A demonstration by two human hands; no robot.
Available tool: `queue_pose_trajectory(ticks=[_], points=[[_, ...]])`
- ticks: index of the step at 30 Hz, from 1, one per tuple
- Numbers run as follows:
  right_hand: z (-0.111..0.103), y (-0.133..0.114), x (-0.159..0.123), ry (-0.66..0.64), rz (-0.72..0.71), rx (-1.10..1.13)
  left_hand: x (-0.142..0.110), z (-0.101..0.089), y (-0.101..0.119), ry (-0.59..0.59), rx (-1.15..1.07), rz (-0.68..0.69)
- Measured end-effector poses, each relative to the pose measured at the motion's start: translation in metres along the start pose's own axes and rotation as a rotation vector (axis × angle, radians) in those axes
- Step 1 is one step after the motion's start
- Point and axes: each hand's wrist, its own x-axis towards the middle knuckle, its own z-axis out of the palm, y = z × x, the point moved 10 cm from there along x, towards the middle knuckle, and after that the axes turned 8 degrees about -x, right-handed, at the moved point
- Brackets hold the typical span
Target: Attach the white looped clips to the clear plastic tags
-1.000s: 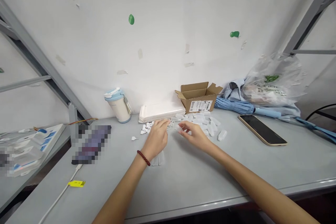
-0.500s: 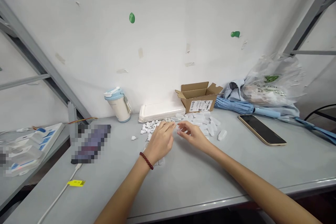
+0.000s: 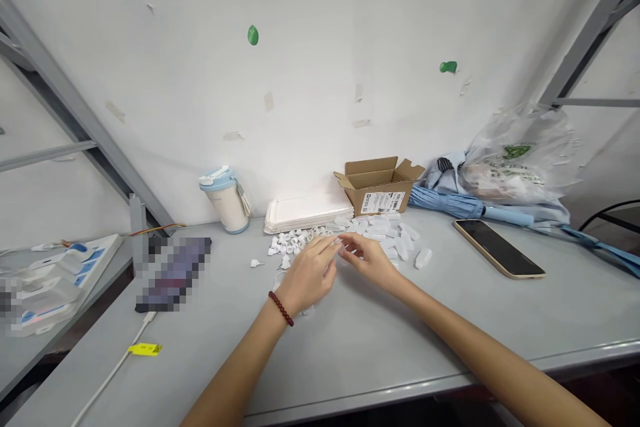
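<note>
My left hand (image 3: 311, 275), with a beaded bracelet (image 3: 281, 308) at the wrist, has its fingers drawn together over the table. Its fingertips meet those of my right hand (image 3: 369, 260), whose thumb and fingers are curled in a pinch. Whatever lies between the fingertips is small and mostly hidden. Small white caps with pointed tips (image 3: 286, 241) lie in a heap just beyond my left hand. Several translucent plastic tubes (image 3: 400, 240) are scattered behind and to the right of my right hand. More pale pieces lie partly hidden under my left wrist.
A stack of white trays (image 3: 305, 212) and an open cardboard box (image 3: 383, 187) stand against the wall. To the left are a cup (image 3: 227, 203) and a pixelated device (image 3: 175, 273); to the right, a phone (image 3: 497, 248), a blue umbrella (image 3: 445, 201) and a plastic bag (image 3: 520, 160).
My hands have come slightly closer, so the fingertips now touch or overlap. The left hand has shifted a little to the right and down.
</note>
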Motion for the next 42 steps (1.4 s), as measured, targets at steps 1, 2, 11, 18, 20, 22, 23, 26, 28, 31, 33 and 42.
queue_pose_trajectory(ticks=[1, 2, 11, 18, 20, 22, 23, 26, 28, 31, 33, 42], points=[[-0.001, -0.001, 0.000, 0.004, -0.003, 0.007, 0.000, 0.000, 0.001, 0.006, -0.001, 0.011], [-0.002, -0.002, 0.000, 0.011, -0.008, 0.014, 0.000, 0.000, 0.002, 0.011, -0.001, 0.019], [-0.005, 0.007, 0.001, 0.071, 0.027, 0.117, 0.000, -0.007, 0.010, 0.059, -0.028, 0.061], [0.002, 0.013, 0.002, 0.035, 0.087, 0.293, 0.000, -0.012, 0.010, 0.111, -0.072, 0.063], [0.003, 0.015, 0.002, 0.037, 0.111, 0.334, 0.000, -0.014, 0.006, 0.134, -0.083, 0.036], [0.003, 0.016, 0.002, 0.039, 0.130, 0.381, 0.000, -0.017, 0.000, 0.167, -0.075, -0.013], [0.003, 0.015, 0.002, 0.033, 0.136, 0.412, -0.001, -0.018, -0.004, 0.183, -0.068, -0.039], [0.004, 0.011, 0.002, -0.001, 0.158, 0.524, -0.001, -0.018, -0.010, 0.184, -0.068, -0.088], [0.005, 0.010, 0.001, -0.025, 0.189, 0.611, 0.000, -0.015, -0.009, 0.148, -0.087, -0.082], [0.010, 0.008, -0.002, -0.080, 0.236, 0.739, 0.001, -0.010, -0.004, 0.102, -0.094, -0.050], [0.014, 0.006, -0.003, -0.123, 0.255, 0.799, 0.001, -0.010, -0.002, 0.106, -0.071, -0.042], [0.012, 0.003, -0.002, -0.104, 0.236, 0.668, 0.001, -0.014, 0.001, 0.150, 0.017, -0.016]])
